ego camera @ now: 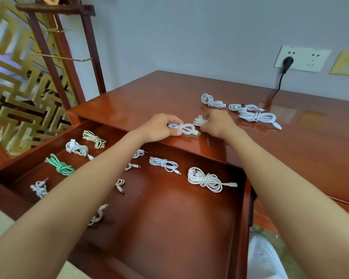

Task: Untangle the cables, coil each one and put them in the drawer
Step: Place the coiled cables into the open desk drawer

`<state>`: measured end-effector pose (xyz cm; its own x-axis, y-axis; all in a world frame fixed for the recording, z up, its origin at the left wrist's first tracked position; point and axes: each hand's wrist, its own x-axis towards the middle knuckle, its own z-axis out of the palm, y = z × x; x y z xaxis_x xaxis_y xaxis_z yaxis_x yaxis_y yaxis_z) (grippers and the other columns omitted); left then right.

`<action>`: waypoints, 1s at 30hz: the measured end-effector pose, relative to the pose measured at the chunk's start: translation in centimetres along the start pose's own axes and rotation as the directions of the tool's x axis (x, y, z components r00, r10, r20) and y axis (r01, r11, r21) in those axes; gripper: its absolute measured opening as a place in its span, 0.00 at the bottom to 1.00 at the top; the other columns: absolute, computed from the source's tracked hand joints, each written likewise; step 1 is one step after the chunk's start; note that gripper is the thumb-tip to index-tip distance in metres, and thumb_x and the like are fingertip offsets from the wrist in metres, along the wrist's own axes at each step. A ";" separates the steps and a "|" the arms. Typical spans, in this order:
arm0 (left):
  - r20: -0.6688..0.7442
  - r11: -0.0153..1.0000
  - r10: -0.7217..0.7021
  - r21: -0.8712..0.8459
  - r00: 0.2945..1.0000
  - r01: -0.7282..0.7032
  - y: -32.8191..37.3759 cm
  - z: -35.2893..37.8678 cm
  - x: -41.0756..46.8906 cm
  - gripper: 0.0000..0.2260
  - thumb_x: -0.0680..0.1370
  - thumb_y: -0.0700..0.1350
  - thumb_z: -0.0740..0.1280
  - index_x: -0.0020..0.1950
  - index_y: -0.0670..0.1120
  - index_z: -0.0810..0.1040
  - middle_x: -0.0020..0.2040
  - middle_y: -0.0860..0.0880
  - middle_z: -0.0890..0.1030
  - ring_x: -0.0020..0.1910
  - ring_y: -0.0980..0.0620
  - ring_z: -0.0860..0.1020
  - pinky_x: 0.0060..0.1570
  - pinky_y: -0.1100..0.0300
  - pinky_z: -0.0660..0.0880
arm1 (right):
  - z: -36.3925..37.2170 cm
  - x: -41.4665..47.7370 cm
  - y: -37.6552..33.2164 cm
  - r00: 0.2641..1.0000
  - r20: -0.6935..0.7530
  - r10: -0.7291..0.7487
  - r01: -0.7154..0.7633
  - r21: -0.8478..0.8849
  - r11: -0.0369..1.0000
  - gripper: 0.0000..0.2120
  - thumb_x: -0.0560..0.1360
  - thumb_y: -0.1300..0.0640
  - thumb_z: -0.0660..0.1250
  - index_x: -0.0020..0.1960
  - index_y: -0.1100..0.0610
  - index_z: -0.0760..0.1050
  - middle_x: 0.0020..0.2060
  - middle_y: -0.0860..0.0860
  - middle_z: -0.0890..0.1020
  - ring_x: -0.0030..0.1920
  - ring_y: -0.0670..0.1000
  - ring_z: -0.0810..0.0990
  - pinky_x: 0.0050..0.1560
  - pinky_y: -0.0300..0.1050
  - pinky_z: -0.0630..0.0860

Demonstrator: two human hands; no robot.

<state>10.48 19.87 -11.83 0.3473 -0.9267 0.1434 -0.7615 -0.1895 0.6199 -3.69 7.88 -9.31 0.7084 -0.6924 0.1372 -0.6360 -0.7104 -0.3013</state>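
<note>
My left hand [159, 126] grips a coiled white cable [186, 128] at the front edge of the red-brown desk top [149, 97]. Beside it, my right hand [217, 122] curls round another small coiled white cable [199, 120] on the desk. Three more coiled white cables lie on the desk behind my right hand, one of them the largest [257, 116]. The open drawer [238, 218] below holds several coiled cables, among them a green one [59, 165], a cream one [94, 138] and a thick white one [206, 180]. My left forearm hides parts of some drawer cables.
A black plug sits in the wall socket [302, 58] at the back right, its cord running down to the desk. A wooden rack [54, 57] and a gold lattice screen [12, 87] stand to the left. White cloth [264, 258] shows at the bottom right.
</note>
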 end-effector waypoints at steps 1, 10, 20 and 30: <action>0.015 1.000 -0.008 -0.010 1.000 0.008 0.1 -0.2 -0.3 0.15 0.76 0.44 0.68 0.63 0.47 0.77 0.61 0.49 0.78 0.60 0.53 0.73 0.56 0.64 0.64 | -0.3 -0.6 -0.2 1.000 0.029 -0.003 0.003 -0.005 1.000 0.20 0.73 0.56 0.68 0.62 0.64 0.73 0.60 0.61 0.76 0.60 0.60 0.73 0.57 0.48 0.71; 0.249 0.994 0.045 0.084 0.968 -0.068 1.8 -2.3 -5.6 0.13 0.71 0.50 0.74 0.53 0.49 0.82 0.47 0.53 0.83 0.44 0.61 0.78 0.45 0.70 0.71 | -3.0 -5.7 -1.2 0.920 0.370 -0.131 0.121 0.051 0.991 0.25 0.68 0.49 0.73 0.59 0.63 0.76 0.56 0.55 0.79 0.57 0.54 0.76 0.60 0.49 0.72; 0.465 0.916 -0.145 0.396 0.873 -0.059 -0.4 -0.2 -7.3 0.18 0.67 0.45 0.77 0.56 0.48 0.82 0.52 0.52 0.82 0.53 0.56 0.78 0.51 0.67 0.71 | 0.1 -10.6 -2.9 0.826 0.540 -0.161 0.248 -0.092 0.964 0.24 0.64 0.51 0.77 0.55 0.63 0.77 0.48 0.56 0.80 0.45 0.54 0.78 0.41 0.43 0.74; 0.483 0.901 -0.189 0.431 0.855 -0.045 -0.6 0.1 -6.9 0.20 0.69 0.45 0.76 0.60 0.49 0.80 0.51 0.52 0.80 0.54 0.53 0.78 0.42 0.66 0.70 | 2.7 -11.4 -2.7 0.755 0.652 -0.069 0.163 -0.085 0.983 0.24 0.65 0.54 0.77 0.57 0.63 0.76 0.46 0.55 0.76 0.34 0.49 0.73 0.29 0.39 0.72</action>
<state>8.53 26.33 -13.26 0.1762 -0.9132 -0.3674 -0.9378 -0.2692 0.2194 -9.16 18.03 -12.62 0.7783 -0.3916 -0.4908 -0.5357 -0.8218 -0.1938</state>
